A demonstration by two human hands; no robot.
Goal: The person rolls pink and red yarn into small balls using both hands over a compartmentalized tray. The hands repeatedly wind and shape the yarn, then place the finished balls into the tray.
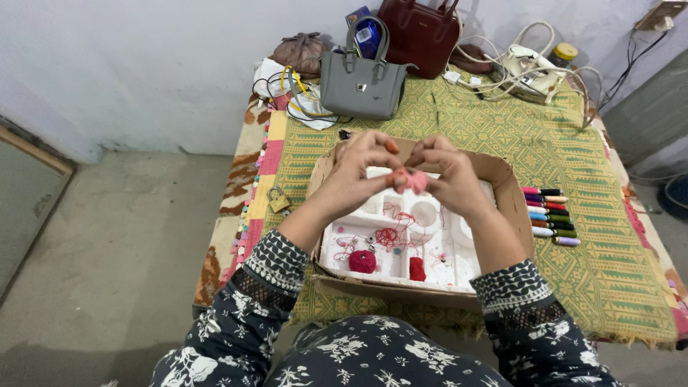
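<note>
My left hand (pixel 362 168) and my right hand (pixel 444 175) meet above an open cardboard box (pixel 512 197), fingertips pinched together on a small pink piece (pixel 416 180). Which fingers carry its weight is hard to tell. Inside the box lies a white foam tray (pixel 444 261) with round hollows. On it rest a red ball of thread (pixel 362 261), a dark red spool (pixel 417 269), loose red thread (pixel 390 233) and a few small beads.
A row of coloured markers (pixel 550 216) lies right of the box on the green patterned cloth (pixel 595 265). A brass padlock (pixel 277 199) sits to the left. Behind stand a grey handbag (pixel 362 82), a maroon handbag (pixel 419 32), a brown pouch and tangled white cables (pixel 534 68).
</note>
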